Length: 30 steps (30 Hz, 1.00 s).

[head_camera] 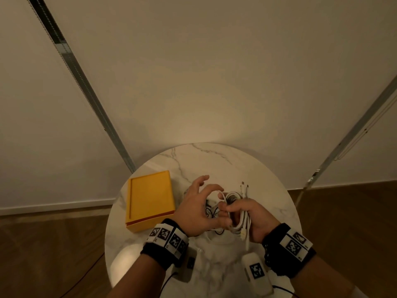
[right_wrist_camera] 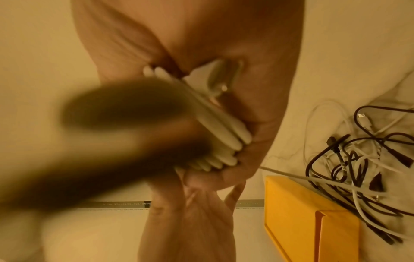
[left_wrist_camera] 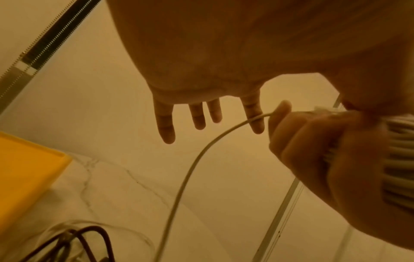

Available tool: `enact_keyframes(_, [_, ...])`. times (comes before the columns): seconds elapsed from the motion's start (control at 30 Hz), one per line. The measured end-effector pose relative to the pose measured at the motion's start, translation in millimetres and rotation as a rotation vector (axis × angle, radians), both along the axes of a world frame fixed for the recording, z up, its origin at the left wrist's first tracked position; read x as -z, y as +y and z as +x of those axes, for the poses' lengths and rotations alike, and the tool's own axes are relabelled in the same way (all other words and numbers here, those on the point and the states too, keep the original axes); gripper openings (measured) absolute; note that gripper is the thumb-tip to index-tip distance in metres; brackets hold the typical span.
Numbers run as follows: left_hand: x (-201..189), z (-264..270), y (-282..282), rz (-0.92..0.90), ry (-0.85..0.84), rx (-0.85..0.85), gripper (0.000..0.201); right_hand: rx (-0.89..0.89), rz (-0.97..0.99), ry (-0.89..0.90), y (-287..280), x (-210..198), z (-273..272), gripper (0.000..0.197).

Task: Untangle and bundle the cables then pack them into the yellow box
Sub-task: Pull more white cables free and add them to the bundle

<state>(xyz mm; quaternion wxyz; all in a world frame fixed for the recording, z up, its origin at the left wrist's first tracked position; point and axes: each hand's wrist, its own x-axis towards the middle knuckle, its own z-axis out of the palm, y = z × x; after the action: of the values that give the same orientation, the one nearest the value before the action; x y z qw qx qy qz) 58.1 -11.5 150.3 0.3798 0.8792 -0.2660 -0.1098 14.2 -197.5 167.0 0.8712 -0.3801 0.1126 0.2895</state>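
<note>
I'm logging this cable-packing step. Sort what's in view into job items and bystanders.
Job items:
- white cable bundle, gripped by the right hand
- left hand, fingers spread beside it
- tangled cables on the table
- yellow box, lid on

Bystanders:
- marble table
- window blinds

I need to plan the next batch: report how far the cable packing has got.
Done: most of one white cable is coiled in the right hand. In hand: its loose tail runs past the open left hand. Left: the tangle of black and white cables on the marble table, and the yellow box is closed.
</note>
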Motion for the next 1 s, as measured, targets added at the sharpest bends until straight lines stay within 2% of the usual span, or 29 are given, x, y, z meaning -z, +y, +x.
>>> enact_keyframes(0.1, [-1, 9, 8, -0.033, 0.066, 0.013, 0.060, 0.009, -0.108, -0.006, 1, 1, 0, 0.030])
enact_keyframes(0.2, [-6, 14, 12, -0.073, 0.180, -0.052, 0.044, 0.057, -0.195, -0.043, 2, 1, -1, 0.025])
enact_keyframes(0.37, [-17, 16, 1, -0.018, 0.040, -0.190, 0.016, 0.076, -0.308, -0.146, 8, 2, -1, 0.026])
enact_keyframes(0.5, [-20, 8, -10, -0.204, -0.006, -0.322, 0.015, 0.212, -0.382, -0.187, 10, 7, 3, 0.025])
enact_keyframes(0.53, [-21, 4, -13, -0.262, 0.005, -0.341, 0.015, 0.246, -0.388, -0.202, 10, 6, 3, 0.031])
enact_keyframes(0.6, [-26, -7, -20, -0.376, 0.043, -0.317, 0.016, 0.282, -0.395, -0.254, 9, 4, 2, 0.042])
enact_keyframes(0.7, [-26, -19, -31, -0.500, 0.142, -0.255, 0.023, 0.309, -0.403, -0.293, 7, 4, 2, 0.041])
enact_keyframes(0.83, [-19, -22, -39, -0.495, 0.101, -0.253, 0.027, 0.352, -0.377, -0.277, 10, 4, 1, 0.046])
enact_keyframes(1.0, [-18, -25, -45, -0.501, 0.109, -0.187, 0.033, 0.380, -0.351, -0.288, 8, 2, 0, 0.042])
